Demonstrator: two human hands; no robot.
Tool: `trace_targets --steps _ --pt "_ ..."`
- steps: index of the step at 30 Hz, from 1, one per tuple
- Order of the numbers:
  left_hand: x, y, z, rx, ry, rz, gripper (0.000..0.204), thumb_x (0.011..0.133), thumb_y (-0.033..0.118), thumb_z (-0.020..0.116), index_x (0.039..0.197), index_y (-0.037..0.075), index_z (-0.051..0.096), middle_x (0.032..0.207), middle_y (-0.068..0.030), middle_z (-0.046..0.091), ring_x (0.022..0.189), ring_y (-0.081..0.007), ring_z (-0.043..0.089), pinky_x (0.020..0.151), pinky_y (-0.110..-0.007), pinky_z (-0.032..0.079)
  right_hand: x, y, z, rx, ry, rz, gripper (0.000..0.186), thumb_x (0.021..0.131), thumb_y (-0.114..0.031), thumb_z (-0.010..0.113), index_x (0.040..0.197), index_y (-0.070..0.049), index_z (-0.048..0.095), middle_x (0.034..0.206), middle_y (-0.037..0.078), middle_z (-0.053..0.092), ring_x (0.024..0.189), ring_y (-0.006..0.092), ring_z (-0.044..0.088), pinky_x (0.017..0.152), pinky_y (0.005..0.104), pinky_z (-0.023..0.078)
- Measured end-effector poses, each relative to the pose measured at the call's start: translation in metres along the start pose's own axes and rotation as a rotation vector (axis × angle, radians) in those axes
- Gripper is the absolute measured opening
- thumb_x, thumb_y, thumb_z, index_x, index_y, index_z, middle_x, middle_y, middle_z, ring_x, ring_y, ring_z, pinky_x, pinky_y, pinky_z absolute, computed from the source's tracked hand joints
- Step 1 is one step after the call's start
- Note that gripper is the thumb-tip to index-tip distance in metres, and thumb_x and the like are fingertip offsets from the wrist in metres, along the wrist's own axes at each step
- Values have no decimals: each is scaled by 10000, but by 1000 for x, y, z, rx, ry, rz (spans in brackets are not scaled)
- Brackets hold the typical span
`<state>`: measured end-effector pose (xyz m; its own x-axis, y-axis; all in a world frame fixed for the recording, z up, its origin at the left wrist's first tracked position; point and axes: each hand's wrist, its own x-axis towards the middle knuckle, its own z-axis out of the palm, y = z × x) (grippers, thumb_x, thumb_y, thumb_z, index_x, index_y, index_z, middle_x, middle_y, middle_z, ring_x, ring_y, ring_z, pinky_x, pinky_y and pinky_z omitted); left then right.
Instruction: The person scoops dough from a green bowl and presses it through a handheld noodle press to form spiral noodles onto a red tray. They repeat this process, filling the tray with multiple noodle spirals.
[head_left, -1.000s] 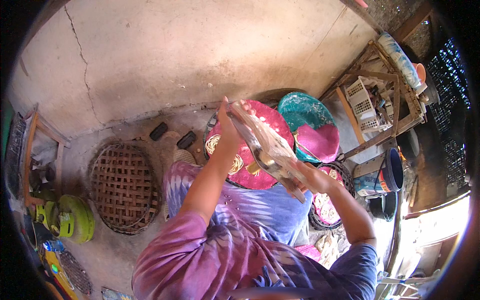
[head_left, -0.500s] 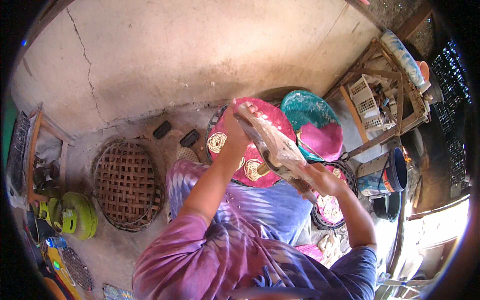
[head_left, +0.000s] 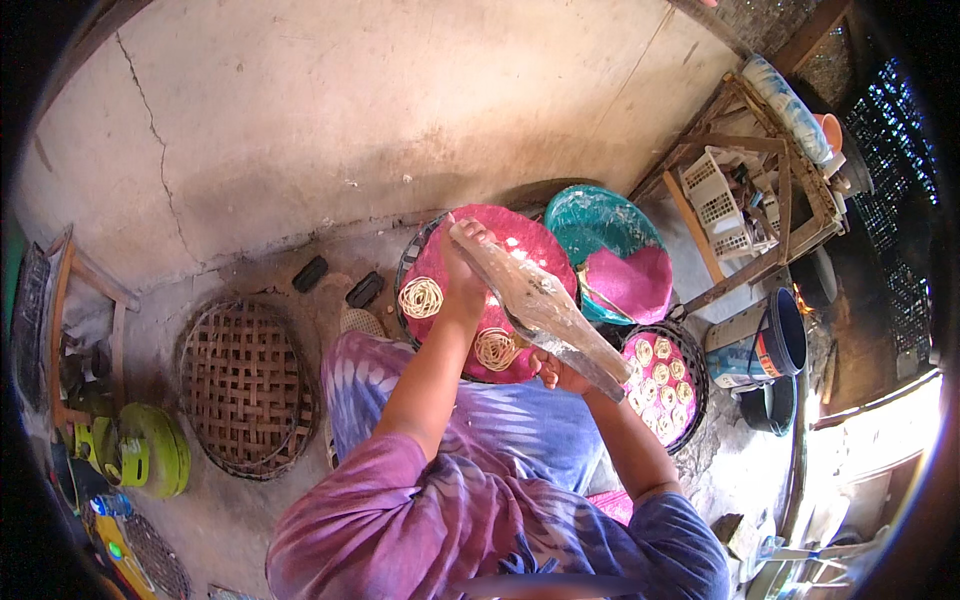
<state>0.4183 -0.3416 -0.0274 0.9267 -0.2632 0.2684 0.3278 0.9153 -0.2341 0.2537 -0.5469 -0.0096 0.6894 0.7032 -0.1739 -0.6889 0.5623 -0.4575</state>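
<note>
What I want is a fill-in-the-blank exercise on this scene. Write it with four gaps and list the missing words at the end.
1. The left hand holds the upper end of a long tool made of ____.
2. The hand nearer the smaller tray of coils is the person's ____ one.
3. The surface of the larger round tray is coloured ____.
4. A long thin crack runs down the ____.

Missing words: wood; right; pink; wall.
</note>
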Motion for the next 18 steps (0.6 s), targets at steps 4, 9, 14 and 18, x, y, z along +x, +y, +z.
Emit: trace_targets --steps 4,9,14,18 --pt "3 20 6 85 -81 64 344 940 476 491 756 194 558 687 79 553 676 -150 585 625 -409 506 5 1 -23 -391 46 52 655 959 -597 367 1371 -95 448 1020 214 643 752 283 679 630 383 563" --pt "11 44 40 94 -241 56 372 983 448 426 759 205 595 712 91 633 689 -118 649 655 -408 511 34 12 2 -1615 344 -15 614 1004 -513 335 1442 -85 371 1298 187 518 1143 293 524 979 392 409" --pt "12 40 92 115 -278 -92 460 950 545 431 684 203 587 645 78 620 615 -125 630 594 -349 474 23 -20 52 -1092 345 -58 632 1003 -531 319 1402 -51 415 1286 160 540 1082 260 561 903 359 468" --pt "20 15 101 331 -4 -69 669 802 773 472 684 121 567 613 -55 554 717 -265 589 668 -385 446 -27 -63 85 -835 365 199 761 964 -651 230 1358 -42 461 991 180 659 734 220 667 642 329 563"
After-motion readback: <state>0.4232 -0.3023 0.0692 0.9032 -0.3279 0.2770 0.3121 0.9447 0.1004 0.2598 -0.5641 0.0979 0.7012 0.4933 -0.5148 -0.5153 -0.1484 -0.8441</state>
